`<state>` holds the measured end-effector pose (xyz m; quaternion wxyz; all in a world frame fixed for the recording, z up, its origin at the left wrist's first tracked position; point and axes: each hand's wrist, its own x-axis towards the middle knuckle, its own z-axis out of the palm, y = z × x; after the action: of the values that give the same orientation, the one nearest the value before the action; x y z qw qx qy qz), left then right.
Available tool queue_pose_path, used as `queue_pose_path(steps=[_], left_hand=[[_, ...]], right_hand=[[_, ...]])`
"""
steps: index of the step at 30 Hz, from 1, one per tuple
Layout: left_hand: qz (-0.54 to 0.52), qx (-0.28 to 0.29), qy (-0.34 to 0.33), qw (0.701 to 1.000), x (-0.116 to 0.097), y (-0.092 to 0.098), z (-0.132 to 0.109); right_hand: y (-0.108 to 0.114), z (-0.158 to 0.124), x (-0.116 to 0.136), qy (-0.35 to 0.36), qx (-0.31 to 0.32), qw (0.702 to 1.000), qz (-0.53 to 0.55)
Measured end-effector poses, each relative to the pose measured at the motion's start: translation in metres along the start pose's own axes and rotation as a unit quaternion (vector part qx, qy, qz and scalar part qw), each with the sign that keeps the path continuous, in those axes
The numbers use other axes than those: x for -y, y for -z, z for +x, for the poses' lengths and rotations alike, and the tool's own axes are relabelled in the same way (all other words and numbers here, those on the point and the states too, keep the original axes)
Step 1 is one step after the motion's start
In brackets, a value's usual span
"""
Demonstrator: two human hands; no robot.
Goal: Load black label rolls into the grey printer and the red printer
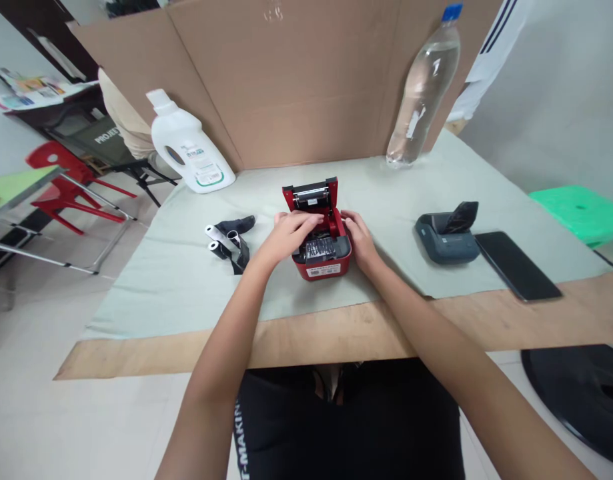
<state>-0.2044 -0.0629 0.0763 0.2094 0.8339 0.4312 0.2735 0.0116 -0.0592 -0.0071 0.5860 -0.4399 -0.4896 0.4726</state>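
Note:
A small red printer [322, 263] with its lid raised stands on the pale green cloth [176, 280] in the middle of the table. A black roll sits in its open bay. My left hand [289, 235] lies over the printer's left top, fingers curled into the bay and touching the roll. My right hand [360, 239] rests against the printer's right side, fingers bent around its edge. Two white-cored rolls wrapped in black [229, 243] lie just left of my left hand.
A dark grey printer [445, 237] with its lid up and a black phone [517, 265] lie to the right. A white detergent jug [189, 143] and a clear water bottle [426, 87] stand before a cardboard screen [296, 80]. Red chairs [66, 187] stand far left.

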Motion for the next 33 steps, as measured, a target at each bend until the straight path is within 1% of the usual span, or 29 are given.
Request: queue_pose_path(steps=[1, 3, 4, 6, 8, 11, 14, 17, 19, 21, 23, 25, 27, 29, 31, 33], left_hand=[[-0.028, -0.046, -0.024, 0.998, 0.006, -0.001, -0.014], [-0.045, -0.123, -0.094, 0.987, 0.018, -0.007, -0.039], [-0.041, -0.149, -0.128, 0.98, 0.023, -0.011, -0.049], [-0.007, -0.175, -0.17, 0.97, 0.027, -0.018, -0.06], [0.044, -0.178, -0.173, 0.968, 0.026, -0.025, -0.063], [0.104, -0.179, -0.168, 0.964, 0.017, -0.035, -0.062], [0.122, -0.229, -0.192, 0.947, 0.009, -0.044, -0.062], [0.131, -0.287, -0.198, 0.928, 0.005, -0.05, -0.063], [0.128, -0.305, -0.187, 0.925, 0.004, -0.05, -0.063], [0.105, -0.32, -0.17, 0.926, 0.004, -0.047, -0.062], [0.072, -0.326, -0.142, 0.932, 0.004, -0.045, -0.06], [0.031, -0.321, -0.095, 0.942, 0.004, -0.043, -0.058], [-0.03, -0.315, -0.039, 0.948, 0.007, -0.044, -0.056], [-0.111, -0.312, 0.012, 0.944, 0.012, -0.047, -0.053], [-0.195, -0.298, 0.056, 0.933, 0.019, -0.051, -0.05], [-0.264, -0.269, 0.091, 0.922, 0.029, -0.056, -0.046]], right_hand=[[0.002, 0.003, 0.004, 0.003, 0.01, 1.0, 0.006], [0.004, 0.009, 0.012, 0.023, 0.03, 0.999, 0.005], [0.005, 0.013, 0.017, 0.037, 0.038, 0.999, -0.002], [0.003, 0.02, 0.025, 0.054, 0.052, 0.997, -0.018], [-0.002, 0.028, 0.03, 0.059, 0.065, 0.996, -0.024], [-0.013, 0.037, 0.028, 0.06, 0.07, 0.996, -0.009], [-0.02, 0.037, 0.021, 0.081, 0.063, 0.995, 0.008], [-0.019, 0.028, 0.018, 0.116, 0.036, 0.993, -0.005], [-0.016, 0.02, 0.017, 0.138, 0.015, 0.99, -0.017], [-0.014, 0.013, 0.016, 0.15, 0.008, 0.988, -0.019], [-0.013, 0.007, 0.015, 0.145, 0.015, 0.989, -0.008], [-0.014, 0.004, 0.014, 0.12, 0.017, 0.992, 0.02], [-0.016, 0.002, 0.014, 0.075, 0.025, 0.995, 0.059], [-0.018, 0.001, 0.015, 0.039, 0.035, 0.994, 0.095], [-0.019, 0.0, 0.017, 0.031, 0.039, 0.992, 0.113], [-0.02, 0.0, 0.018, 0.036, 0.033, 0.992, 0.114]])
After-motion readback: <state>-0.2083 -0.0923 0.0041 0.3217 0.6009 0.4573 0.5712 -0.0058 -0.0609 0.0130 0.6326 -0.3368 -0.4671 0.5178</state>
